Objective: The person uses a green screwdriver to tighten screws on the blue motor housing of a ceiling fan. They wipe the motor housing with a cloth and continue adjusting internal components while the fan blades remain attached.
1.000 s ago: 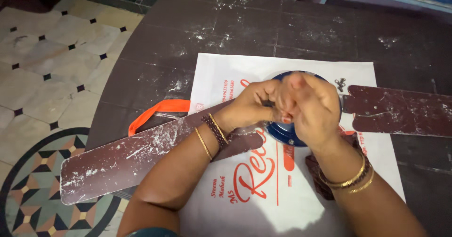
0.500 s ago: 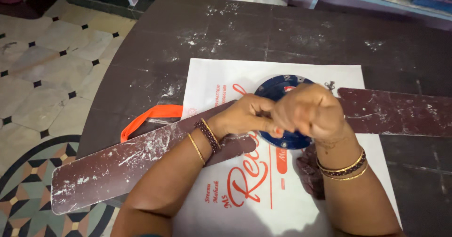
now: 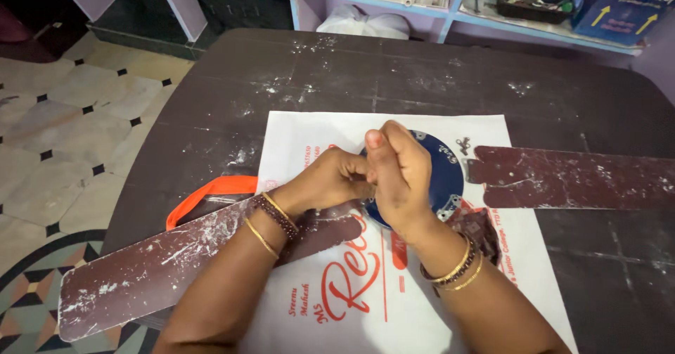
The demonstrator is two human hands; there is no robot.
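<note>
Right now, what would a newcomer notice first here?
Both hands, left hand and right hand, meet over a blue round fan hub at the table's middle. Dusty maroon fan blades stretch out: left blade toward the near-left corner, right blade to the right, over a white printed bag.

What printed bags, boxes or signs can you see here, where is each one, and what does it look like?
White printed bag: flat on the dark table, under the hands and the blue fan hub, rectangular, with red lettering and orange handles at its left.
Blue box: shelf at top right, dark blue with yellow arrows and pale lettering.
White plastic bag: lower shelf behind the table, crumpled, plain.
</note>
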